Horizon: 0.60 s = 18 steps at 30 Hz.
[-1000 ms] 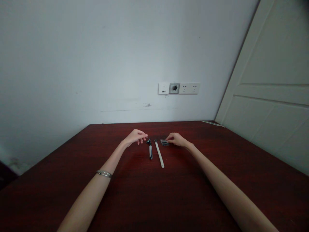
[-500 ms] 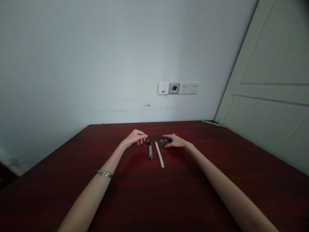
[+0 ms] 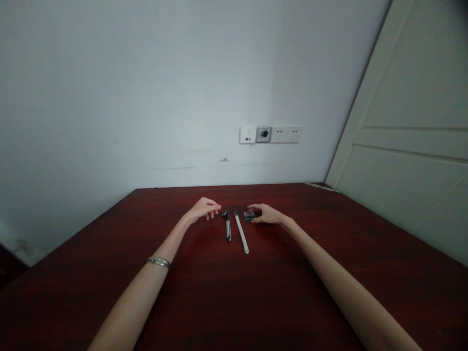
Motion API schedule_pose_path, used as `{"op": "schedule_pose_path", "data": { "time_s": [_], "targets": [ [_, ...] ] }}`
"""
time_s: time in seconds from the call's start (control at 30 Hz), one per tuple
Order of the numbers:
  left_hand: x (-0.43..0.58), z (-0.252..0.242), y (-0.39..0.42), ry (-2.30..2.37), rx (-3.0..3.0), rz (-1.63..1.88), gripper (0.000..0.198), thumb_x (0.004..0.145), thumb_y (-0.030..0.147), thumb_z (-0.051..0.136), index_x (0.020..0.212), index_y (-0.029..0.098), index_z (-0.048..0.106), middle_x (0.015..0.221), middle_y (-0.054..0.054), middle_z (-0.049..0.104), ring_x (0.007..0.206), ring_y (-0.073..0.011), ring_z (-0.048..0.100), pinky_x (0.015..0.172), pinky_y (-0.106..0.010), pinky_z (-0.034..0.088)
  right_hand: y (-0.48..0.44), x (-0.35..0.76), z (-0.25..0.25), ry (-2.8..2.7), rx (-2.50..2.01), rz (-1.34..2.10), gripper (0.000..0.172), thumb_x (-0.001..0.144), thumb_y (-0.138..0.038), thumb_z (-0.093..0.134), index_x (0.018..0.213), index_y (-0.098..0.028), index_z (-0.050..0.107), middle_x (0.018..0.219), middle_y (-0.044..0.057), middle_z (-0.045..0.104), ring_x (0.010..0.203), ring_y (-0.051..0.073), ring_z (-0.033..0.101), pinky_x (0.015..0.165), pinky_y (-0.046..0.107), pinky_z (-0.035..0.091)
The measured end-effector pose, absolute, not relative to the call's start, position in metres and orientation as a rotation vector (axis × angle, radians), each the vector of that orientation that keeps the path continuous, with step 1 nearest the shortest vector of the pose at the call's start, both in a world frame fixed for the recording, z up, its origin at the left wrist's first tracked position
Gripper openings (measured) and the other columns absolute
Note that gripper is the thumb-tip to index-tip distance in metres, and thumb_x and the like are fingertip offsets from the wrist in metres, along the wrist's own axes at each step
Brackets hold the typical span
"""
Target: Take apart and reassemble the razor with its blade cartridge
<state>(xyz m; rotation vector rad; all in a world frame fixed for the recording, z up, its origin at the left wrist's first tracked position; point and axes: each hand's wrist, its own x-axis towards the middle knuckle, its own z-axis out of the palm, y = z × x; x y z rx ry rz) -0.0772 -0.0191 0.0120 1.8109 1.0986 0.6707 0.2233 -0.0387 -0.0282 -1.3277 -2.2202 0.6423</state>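
Note:
My left hand (image 3: 205,208) hovers just left of a razor (image 3: 228,229), fingers loosely bent and slightly apart, with nothing visible in them. The razor has a dark head at its far end and a grey-and-black handle. To its right lies a slim white stick-like handle (image 3: 242,235) with a dark far tip and a hole in its near end. My right hand (image 3: 266,213) has thumb and fingers around a small clear case (image 3: 249,216) with dark stripes inside, which looks like a razor blade pack. Part of the case is hidden by the fingers.
All of this rests on a dark red wooden table (image 3: 234,302). Behind its far edge rises a white wall with sockets and a switch plate (image 3: 270,135). A pale panelled door (image 3: 409,146) stands along the right side. A bracelet (image 3: 159,262) circles my left wrist.
My right fingers have drawn closer about the clear case, which has turned slightly and sits straighter. My left hand has shifted a little left, away from the razor's head.

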Motion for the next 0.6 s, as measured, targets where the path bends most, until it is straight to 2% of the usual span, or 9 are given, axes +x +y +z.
{"op": "schedule_pose_path", "data": {
  "time_s": [0.17, 0.23, 0.3, 0.37, 0.47, 0.53, 0.6],
  "targets": [
    [-0.090, -0.001, -0.004, 1.325, 1.889, 0.745, 0.030, 0.072, 0.038, 0.059, 0.080, 0.011, 0.067, 0.074, -0.009, 0.066, 0.064, -0.0156, 0.060, 0.050, -0.023, 0.044, -0.038, 0.224, -0.029, -2.204, -1.313, 0.644, 0.066, 0.063, -0.033, 0.073, 0.123, -0.016, 0.054, 0.113, 0.010, 0.064, 0.098, 0.021, 0.060, 0.087, 0.033, 0.046],
    [-0.096, -0.007, 0.002, 1.462, 2.002, 0.814, 0.023, 0.071, 0.034, 0.060, 0.079, 0.013, 0.068, 0.080, -0.009, 0.068, 0.076, -0.0189, 0.062, 0.065, -0.027, 0.048, -0.037, 0.226, -0.029, -2.138, -1.316, 0.595, 0.055, 0.070, -0.034, 0.068, 0.120, -0.015, 0.057, 0.112, 0.010, 0.064, 0.098, 0.021, 0.061, 0.087, 0.033, 0.046],
    [-0.102, -0.012, 0.008, 1.561, 2.151, 0.821, 0.021, 0.071, 0.031, 0.062, 0.084, 0.016, 0.068, 0.094, -0.009, 0.068, 0.092, -0.0213, 0.060, 0.083, -0.030, 0.045, -0.034, 0.229, -0.030, -2.035, -1.349, 0.483, 0.040, 0.078, -0.031, 0.060, 0.114, -0.016, 0.061, 0.110, 0.010, 0.065, 0.099, 0.020, 0.061, 0.090, 0.033, 0.045],
    [-0.106, -0.019, 0.011, 1.654, 2.278, 0.733, 0.032, 0.073, 0.034, 0.061, 0.099, 0.017, 0.066, 0.114, -0.010, 0.062, 0.109, -0.0242, 0.053, 0.094, -0.034, 0.039, -0.032, 0.234, -0.033, -1.951, -1.422, 0.331, 0.032, 0.083, -0.026, 0.052, 0.110, -0.016, 0.064, 0.110, 0.010, 0.066, 0.103, 0.020, 0.060, 0.094, 0.034, 0.043],
    [-0.107, -0.028, 0.013, 1.839, 2.336, 0.518, 0.054, 0.077, 0.044, 0.055, 0.124, 0.018, 0.052, 0.138, -0.016, 0.040, 0.129, -0.0336, 0.033, 0.102, -0.046, 0.028, -0.030, 0.241, -0.044, -1.940, -1.521, 0.118, 0.033, 0.085, -0.020, 0.045, 0.112, -0.014, 0.063, 0.116, 0.011, 0.063, 0.110, 0.022, 0.056, 0.099, 0.036, 0.040],
    [-0.107, -0.033, 0.013, 1.914, 2.324, 0.406, 0.064, 0.080, 0.051, 0.049, 0.134, 0.018, 0.040, 0.146, -0.019, 0.026, 0.134, -0.0392, 0.020, 0.102, -0.054, 0.023, -0.030, 0.245, -0.053, -1.969, -1.567, 0.022, 0.036, 0.086, -0.018, 0.042, 0.115, -0.014, 0.061, 0.121, 0.012, 0.060, 0.116, 0.022, 0.052, 0.101, 0.037, 0.037],
    [-0.107, -0.038, 0.013, 1.921, 2.307, 0.341, 0.070, 0.081, 0.056, 0.043, 0.139, 0.018, 0.032, 0.148, -0.020, 0.019, 0.135, -0.0414, 0.015, 0.101, -0.057, 0.020, -0.031, 0.248, -0.061, -1.987, -1.622, -0.027, 0.037, 0.086, -0.017, 0.041, 0.118, -0.014, 0.060, 0.124, 0.012, 0.057, 0.119, 0.023, 0.049, 0.102, 0.038, 0.036]
  ]
}}
